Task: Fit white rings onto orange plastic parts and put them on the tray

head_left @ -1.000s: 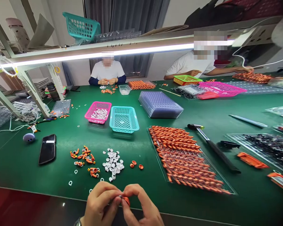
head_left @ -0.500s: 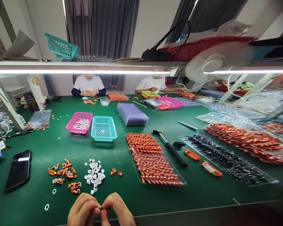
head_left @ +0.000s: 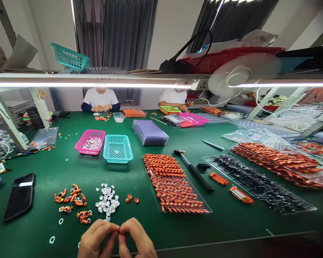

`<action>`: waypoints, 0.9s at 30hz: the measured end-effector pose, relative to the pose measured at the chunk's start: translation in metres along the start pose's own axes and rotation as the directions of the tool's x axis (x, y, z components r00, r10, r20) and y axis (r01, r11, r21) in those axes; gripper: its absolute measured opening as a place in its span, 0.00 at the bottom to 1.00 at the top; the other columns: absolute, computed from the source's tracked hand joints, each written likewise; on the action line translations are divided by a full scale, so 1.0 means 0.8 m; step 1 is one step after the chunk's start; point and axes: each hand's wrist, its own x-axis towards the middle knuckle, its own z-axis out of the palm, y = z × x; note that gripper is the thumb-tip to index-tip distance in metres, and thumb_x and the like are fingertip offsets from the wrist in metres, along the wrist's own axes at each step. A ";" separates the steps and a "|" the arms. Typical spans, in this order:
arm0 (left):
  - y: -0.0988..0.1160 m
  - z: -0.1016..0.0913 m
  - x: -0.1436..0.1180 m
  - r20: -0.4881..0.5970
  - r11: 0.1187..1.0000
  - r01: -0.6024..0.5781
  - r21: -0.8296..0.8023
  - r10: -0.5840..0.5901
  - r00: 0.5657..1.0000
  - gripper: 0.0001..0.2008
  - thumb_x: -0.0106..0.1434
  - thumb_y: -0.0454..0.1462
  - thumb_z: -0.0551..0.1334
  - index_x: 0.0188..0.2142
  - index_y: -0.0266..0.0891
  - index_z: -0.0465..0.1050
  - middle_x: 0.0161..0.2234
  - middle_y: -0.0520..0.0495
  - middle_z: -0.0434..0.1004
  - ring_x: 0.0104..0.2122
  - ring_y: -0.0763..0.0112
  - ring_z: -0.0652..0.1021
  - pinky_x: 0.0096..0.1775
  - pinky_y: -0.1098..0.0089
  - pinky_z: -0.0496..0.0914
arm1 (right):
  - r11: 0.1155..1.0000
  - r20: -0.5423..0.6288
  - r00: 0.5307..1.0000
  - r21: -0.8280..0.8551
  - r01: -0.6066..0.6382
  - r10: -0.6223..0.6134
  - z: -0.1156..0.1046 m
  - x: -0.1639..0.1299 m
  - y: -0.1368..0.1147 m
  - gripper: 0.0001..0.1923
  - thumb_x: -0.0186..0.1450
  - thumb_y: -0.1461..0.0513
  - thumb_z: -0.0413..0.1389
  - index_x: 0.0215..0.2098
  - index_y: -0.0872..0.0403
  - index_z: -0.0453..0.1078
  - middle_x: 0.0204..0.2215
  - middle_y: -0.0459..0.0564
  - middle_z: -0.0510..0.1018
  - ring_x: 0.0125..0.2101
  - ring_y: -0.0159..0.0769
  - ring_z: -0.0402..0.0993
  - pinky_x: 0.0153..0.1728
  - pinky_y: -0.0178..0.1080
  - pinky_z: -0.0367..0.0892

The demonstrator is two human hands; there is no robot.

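My left hand (head_left: 97, 239) and my right hand (head_left: 137, 238) meet at the table's front edge, fingertips pinched together. Between them is a small orange part, almost wholly hidden by the fingers. Just beyond my hands lies a pile of white round caps (head_left: 107, 201). To its left are several orange curved parts (head_left: 74, 195) with yellow tips, some bearing white rings. Loose white rings (head_left: 52, 239) lie nearer the left front. Right of the caps sit 3 small orange caps (head_left: 128, 197).
A clear tray of orange parts (head_left: 174, 186), a hammer (head_left: 195, 172) and a tray of black parts (head_left: 258, 182) lie to the right. Behind are a pink basket (head_left: 82, 150), a turquoise basket (head_left: 118, 161) and stacked clear trays (head_left: 150, 132). A phone (head_left: 19, 197) lies left. Two co-workers sit opposite.
My fingertips have drawn together, covering the small orange part that showed between them before. My right hand has come slightly closer to the left. The co-worker at right has shifted arms.
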 end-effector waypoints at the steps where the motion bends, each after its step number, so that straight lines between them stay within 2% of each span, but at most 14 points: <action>1: 0.002 0.001 0.001 -0.006 1.000 0.019 -0.009 -0.019 1.000 0.09 0.66 0.29 0.59 0.43 0.42 0.73 0.33 0.50 0.80 0.31 0.72 0.81 0.35 0.79 0.76 | 1.000 -0.012 1.000 0.022 -0.022 0.023 0.001 0.000 -0.001 0.09 0.62 0.71 0.50 0.32 0.50 0.62 0.26 0.42 0.69 0.27 0.31 0.70 0.29 0.30 0.66; 5: 0.008 0.006 0.001 -0.028 0.995 0.096 -0.041 -0.097 0.995 0.08 0.68 0.30 0.59 0.41 0.43 0.75 0.33 0.50 0.80 0.32 0.72 0.81 0.36 0.78 0.75 | 0.972 -0.060 0.981 0.158 -0.173 0.184 0.002 -0.001 -0.011 0.07 0.64 0.67 0.50 0.31 0.50 0.64 0.26 0.42 0.69 0.27 0.32 0.68 0.31 0.31 0.63; 7: 0.010 0.008 -0.001 -0.028 0.986 0.151 -0.071 -0.154 0.988 0.08 0.68 0.32 0.61 0.44 0.44 0.74 0.33 0.51 0.81 0.32 0.73 0.81 0.36 0.78 0.75 | 0.927 -0.023 0.957 0.256 -0.274 0.289 -0.002 -0.002 -0.015 0.07 0.66 0.64 0.51 0.30 0.50 0.66 0.26 0.42 0.69 0.27 0.33 0.68 0.32 0.33 0.62; 10: 0.013 0.008 -0.003 -0.016 0.966 0.249 -0.077 -0.250 0.968 0.10 0.65 0.33 0.64 0.46 0.44 0.74 0.33 0.51 0.82 0.32 0.72 0.81 0.36 0.77 0.74 | 0.777 0.103 0.872 0.413 -0.475 0.478 -0.010 -0.001 -0.015 0.09 0.66 0.57 0.53 0.29 0.50 0.68 0.25 0.42 0.69 0.27 0.34 0.66 0.31 0.34 0.61; 13: 0.017 0.008 -0.003 0.007 0.952 0.303 -0.050 -0.303 0.953 0.05 0.64 0.31 0.64 0.38 0.41 0.76 0.32 0.50 0.81 0.32 0.71 0.80 0.36 0.76 0.73 | 0.599 0.244 0.773 0.513 -0.615 0.585 -0.015 0.000 -0.010 0.15 0.64 0.50 0.57 0.28 0.51 0.68 0.24 0.42 0.67 0.27 0.34 0.64 0.29 0.34 0.60; 15: 0.020 0.009 -0.002 0.017 0.951 0.306 -0.042 -0.305 0.952 0.05 0.63 0.29 0.63 0.35 0.39 0.76 0.31 0.48 0.80 0.31 0.70 0.80 0.35 0.75 0.73 | 0.516 0.300 0.734 0.553 -0.654 0.609 -0.015 0.000 -0.007 0.18 0.63 0.47 0.58 0.27 0.52 0.68 0.24 0.41 0.67 0.27 0.34 0.62 0.29 0.34 0.59; 18: 0.025 0.011 0.000 0.011 0.950 0.310 -0.019 -0.310 0.951 0.06 0.60 0.28 0.61 0.33 0.38 0.76 0.29 0.48 0.79 0.29 0.70 0.79 0.33 0.74 0.72 | 0.442 0.324 0.701 0.591 -0.674 0.636 -0.013 -0.002 -0.006 0.19 0.61 0.46 0.60 0.27 0.52 0.68 0.24 0.41 0.67 0.28 0.34 0.62 0.30 0.34 0.58; 27: 0.033 0.017 0.006 -0.038 0.942 0.334 0.041 -0.333 0.942 0.07 0.56 0.27 0.59 0.29 0.38 0.74 0.26 0.49 0.78 0.26 0.71 0.78 0.30 0.75 0.71 | 0.385 0.291 0.669 0.635 -0.670 0.683 -0.006 -0.007 -0.013 0.19 0.59 0.46 0.62 0.27 0.53 0.69 0.24 0.41 0.69 0.28 0.33 0.64 0.31 0.34 0.60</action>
